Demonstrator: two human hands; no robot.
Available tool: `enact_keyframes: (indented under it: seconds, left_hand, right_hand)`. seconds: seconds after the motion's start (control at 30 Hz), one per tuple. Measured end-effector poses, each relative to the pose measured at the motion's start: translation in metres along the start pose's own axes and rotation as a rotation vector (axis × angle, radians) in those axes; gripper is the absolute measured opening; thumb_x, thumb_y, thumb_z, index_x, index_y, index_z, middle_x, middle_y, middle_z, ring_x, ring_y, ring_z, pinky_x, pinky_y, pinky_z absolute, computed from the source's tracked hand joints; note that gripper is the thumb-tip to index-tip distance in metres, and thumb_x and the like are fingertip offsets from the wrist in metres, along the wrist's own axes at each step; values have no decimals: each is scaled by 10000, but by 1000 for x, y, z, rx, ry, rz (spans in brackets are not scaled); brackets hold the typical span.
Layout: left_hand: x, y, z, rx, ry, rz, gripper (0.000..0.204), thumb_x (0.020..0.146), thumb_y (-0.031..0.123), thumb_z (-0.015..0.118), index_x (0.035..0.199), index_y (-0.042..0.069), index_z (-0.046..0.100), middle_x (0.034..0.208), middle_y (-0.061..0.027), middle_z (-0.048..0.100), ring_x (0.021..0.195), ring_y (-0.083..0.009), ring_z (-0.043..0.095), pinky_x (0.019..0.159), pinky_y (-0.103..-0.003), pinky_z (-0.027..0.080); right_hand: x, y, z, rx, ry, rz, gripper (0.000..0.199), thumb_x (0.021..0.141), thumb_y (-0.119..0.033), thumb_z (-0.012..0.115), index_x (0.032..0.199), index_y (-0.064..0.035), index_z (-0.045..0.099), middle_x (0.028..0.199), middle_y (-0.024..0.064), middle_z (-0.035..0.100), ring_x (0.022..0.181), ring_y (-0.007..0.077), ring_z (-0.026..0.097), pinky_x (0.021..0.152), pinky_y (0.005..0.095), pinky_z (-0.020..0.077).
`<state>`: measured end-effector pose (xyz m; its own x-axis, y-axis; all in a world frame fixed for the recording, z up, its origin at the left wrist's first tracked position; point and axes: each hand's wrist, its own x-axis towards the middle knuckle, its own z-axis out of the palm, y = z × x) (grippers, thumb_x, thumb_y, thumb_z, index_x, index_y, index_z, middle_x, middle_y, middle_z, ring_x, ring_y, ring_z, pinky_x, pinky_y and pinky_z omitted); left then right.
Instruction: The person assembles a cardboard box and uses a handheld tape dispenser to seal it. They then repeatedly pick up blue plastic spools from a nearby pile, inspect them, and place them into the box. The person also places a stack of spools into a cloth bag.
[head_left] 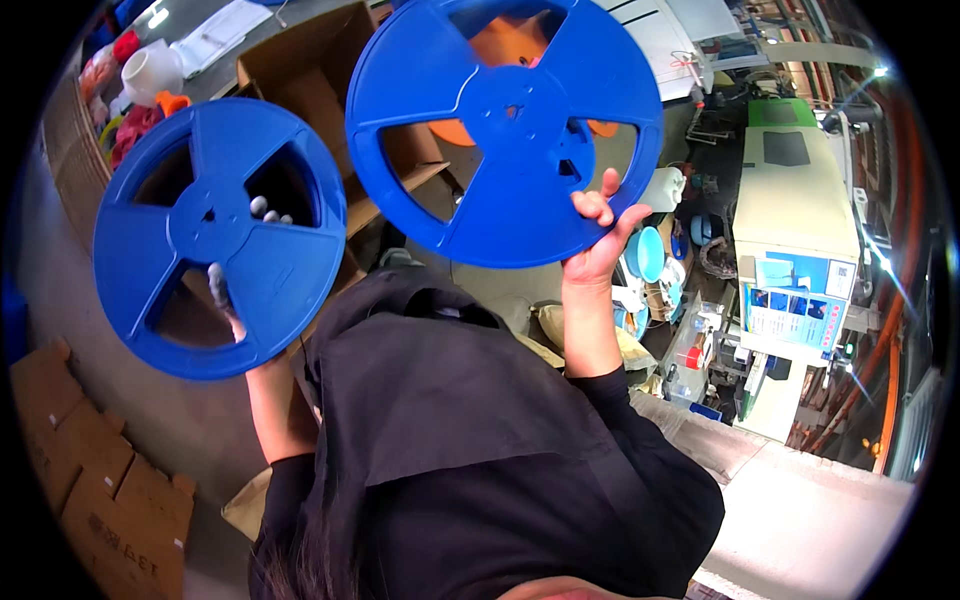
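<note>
I hold two large blue plastic reels, each with wide cutouts and a solid hub. The left reel (262, 255) is in my left hand (218, 287), which is mostly hidden behind it. Pale grey fingertips show through two of its cutouts, so the hand grips the middle from behind. My right hand (598, 250) pinches the lower right rim of the right reel (500, 190), its thumb and some fingers showing at the edge. That reel is higher than the left one. Through its cutouts a smaller blue round part and orange pieces are visible behind.
An open cardboard box (290, 55) stands beyond the reels. More cardboard boxes (110, 510) lie at the lower left. At right stands a cream machine (790, 200) with a green top, near a light blue bucket (645, 254). A white ledge (800, 520) runs along the lower right.
</note>
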<state>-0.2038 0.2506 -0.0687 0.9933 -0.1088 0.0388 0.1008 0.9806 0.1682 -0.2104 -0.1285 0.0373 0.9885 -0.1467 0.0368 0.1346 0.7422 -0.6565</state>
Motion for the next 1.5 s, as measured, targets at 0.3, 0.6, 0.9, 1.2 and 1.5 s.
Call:
enact_keyframes:
  seconds: [0.3, 0.6, 0.9, 1.2, 1.5]
  left_hand:
    - [2, -18, 27, 247, 303, -36, 500, 904, 255, 572, 1318, 0, 455, 1230, -135, 575, 1147, -237, 543, 1017, -392, 426]
    - [20, -62, 60, 236, 263, -215, 440, 854, 225, 644, 1251, 93, 506, 1121, -75, 590, 1006, -221, 583, 924, -357, 482]
    - [9, -74, 44, 169, 131, -225, 576, 908, 423, 497, 1376, 112, 370, 1328, -107, 441, 1206, -258, 447, 1033, -396, 390]
    - [11, -81, 10, -259, -179, -176, 798, 781, 635, 621, 1342, 105, 418, 1204, -107, 548, 1179, -300, 504, 1059, -451, 387]
    - [22, -85, 14, -344, -203, -215, 694, 790, 580, 656, 1242, 92, 456, 1094, -77, 547, 1084, -235, 529, 1044, -402, 394]
  right_hand:
    - [18, 25, 53, -244, 11, -40, 776, 764, -659, 551, 1244, -49, 528, 677, -26, 516, 791, 160, 530, 846, 339, 466]
    - [-23, 128, 135, -1482, -883, -200, 574, 785, -454, 675, 1167, -34, 593, 1293, 136, 556, 1316, 314, 410, 1118, 534, 137]
    - [-45, 144, 145, -1500, -1056, -177, 535, 788, -367, 692, 1201, -46, 581, 1364, 128, 488, 1353, 354, 338, 1103, 575, 169]
    - [8, 73, 117, -1236, -567, -379, 331, 877, -185, 649, 1158, -15, 609, 1252, 158, 579, 1295, 310, 438, 1068, 417, 340]
    - [12, 52, 77, -934, -75, -160, 244, 934, -92, 554, 1142, 25, 605, 1272, 178, 561, 1235, 231, 491, 1065, 357, 338]
